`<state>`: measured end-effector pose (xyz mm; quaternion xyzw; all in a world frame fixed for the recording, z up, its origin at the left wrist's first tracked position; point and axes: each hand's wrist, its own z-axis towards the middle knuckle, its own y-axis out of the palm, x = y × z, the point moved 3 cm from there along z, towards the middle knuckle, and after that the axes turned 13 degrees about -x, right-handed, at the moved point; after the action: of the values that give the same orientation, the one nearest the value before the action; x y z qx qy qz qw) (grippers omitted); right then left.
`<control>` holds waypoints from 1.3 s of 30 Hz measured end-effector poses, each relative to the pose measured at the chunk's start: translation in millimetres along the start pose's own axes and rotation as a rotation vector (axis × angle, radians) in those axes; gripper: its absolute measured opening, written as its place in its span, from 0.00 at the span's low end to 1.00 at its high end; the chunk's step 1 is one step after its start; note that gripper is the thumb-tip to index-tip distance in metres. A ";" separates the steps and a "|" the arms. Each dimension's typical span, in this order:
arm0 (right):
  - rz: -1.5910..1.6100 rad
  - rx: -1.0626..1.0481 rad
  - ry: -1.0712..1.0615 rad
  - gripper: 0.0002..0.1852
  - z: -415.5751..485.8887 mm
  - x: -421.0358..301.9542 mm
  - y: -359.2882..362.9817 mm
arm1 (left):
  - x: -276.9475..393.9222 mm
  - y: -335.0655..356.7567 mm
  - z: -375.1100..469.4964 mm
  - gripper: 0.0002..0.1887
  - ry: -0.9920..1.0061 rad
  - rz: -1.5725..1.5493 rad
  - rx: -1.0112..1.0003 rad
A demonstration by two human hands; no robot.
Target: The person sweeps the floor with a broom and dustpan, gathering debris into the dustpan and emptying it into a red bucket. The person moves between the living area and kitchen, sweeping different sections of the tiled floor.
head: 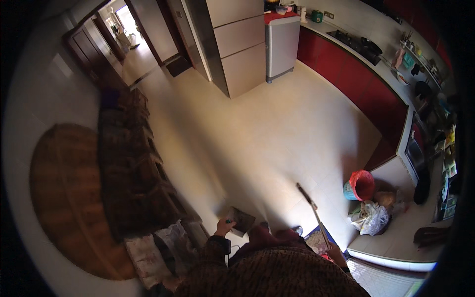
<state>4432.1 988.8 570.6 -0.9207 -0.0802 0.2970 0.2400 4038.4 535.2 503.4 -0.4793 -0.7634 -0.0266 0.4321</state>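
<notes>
My left hand (pixel 222 227) is low, left of my knees, closed at the edge of a dark, shallow, rectangular object (pixel 243 221) that looks like a dustpan. A small green spot shows at my fingers; what it is I cannot tell. On the right, my right hand (pixel 335 254) grips a long thin stick (pixel 315 212) near its lower end. The stick slants up and left across the floor, with a dark section at its far end. Something red shows beside this hand, mostly hidden by my clothing.
A blue-edged mat (pixel 316 241) lies by my right foot. Right of it stand a basket with a red liner (pixel 362 185) and plastic bags (pixel 371 218). Dark wooden chairs (pixel 143 170) line the left wall beside a round wooden board (pixel 68 200). Red cabinets (pixel 349 76) curve along the right.
</notes>
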 end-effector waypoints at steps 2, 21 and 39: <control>0.060 0.060 0.050 0.28 -2.8 18.2 4.8 | 3.0 6.0 8.9 0.11 0.001 -0.069 -0.020; 0.305 0.003 0.205 0.20 -64.1 59.8 43.1 | 158.1 7.4 37.2 0.18 0.260 -0.016 -0.168; 0.291 0.236 0.271 0.19 -150.5 59.3 26.4 | 575.9 181.9 -32.7 0.11 0.587 0.371 -0.906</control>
<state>4568.4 923.6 634.1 -0.9196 0.1216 0.2092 0.3094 4100.4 1026.6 850.5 -0.7152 -0.4267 -0.4072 0.3749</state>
